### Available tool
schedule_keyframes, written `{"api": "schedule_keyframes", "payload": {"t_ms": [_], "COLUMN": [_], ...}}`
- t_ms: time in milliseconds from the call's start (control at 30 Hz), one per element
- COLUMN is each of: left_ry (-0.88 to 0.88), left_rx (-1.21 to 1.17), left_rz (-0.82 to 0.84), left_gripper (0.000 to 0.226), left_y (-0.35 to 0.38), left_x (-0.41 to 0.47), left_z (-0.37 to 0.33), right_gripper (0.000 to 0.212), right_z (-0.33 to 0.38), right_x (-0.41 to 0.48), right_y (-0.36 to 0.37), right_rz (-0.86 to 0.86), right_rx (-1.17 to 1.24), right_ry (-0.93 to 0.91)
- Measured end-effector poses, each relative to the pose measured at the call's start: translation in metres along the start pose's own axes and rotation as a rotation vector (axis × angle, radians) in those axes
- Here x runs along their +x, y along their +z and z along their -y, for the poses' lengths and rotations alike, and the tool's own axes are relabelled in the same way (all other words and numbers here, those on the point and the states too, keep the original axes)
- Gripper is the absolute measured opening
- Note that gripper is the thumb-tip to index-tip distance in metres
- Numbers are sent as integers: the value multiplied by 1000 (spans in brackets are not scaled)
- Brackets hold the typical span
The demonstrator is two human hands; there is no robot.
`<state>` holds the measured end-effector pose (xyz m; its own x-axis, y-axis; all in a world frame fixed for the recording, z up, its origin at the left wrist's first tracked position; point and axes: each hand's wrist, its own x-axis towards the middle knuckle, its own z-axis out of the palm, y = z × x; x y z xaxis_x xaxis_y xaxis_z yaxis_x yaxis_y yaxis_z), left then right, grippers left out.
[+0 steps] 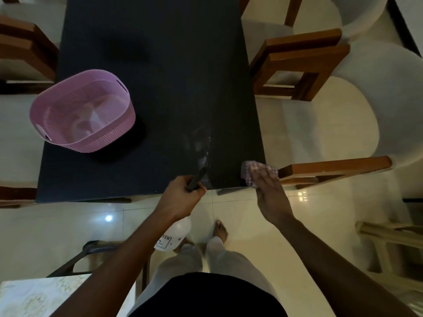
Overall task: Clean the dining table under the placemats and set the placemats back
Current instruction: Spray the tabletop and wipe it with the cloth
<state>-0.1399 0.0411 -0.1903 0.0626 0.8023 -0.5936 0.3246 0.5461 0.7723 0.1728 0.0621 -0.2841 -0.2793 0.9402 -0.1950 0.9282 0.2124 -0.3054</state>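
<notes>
The dark dining table (pixel 160 65) fills the upper middle of the head view. My left hand (pixel 183 195) grips the black trigger head of a spray bottle (pixel 174 234) at the table's near edge. The nozzle points at the tabletop and the white body hangs below my wrist. A wet, shiny streak (pixel 207 154) lies on the table just beyond the nozzle. My right hand (pixel 267 186) presses flat, fingers straight, on a pink checked cloth (pixel 248 170) at the near right corner. No placemat can be told apart on the dark top.
A pink woven plastic basket (pixel 82 110) stands on the table's left side. Wooden chairs with pale seats stand at the right (pixel 304 65), near right (pixel 334 167) and left (pixel 25 44). A pale patterned surface (pixel 34 296) is at the lower left. My bare feet stand on glossy tiles.
</notes>
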Motion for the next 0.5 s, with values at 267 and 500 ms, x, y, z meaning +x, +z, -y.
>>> {"api": "schedule_keyframes", "payload": {"t_ms": [267,500], "left_ry": [5,25], "left_rx": [2,25], "left_rz": [6,38], "left_gripper": [20,15], "left_y": [6,9], "left_x": [2,8], "left_z": [-3,-9], "right_gripper": [76,90], "right_z": [104,95], "right_x": [8,-17], "right_y": [43,22], "right_rz": [-47,124], "right_rx": [32,-103], "right_ry": [50,-144]}}
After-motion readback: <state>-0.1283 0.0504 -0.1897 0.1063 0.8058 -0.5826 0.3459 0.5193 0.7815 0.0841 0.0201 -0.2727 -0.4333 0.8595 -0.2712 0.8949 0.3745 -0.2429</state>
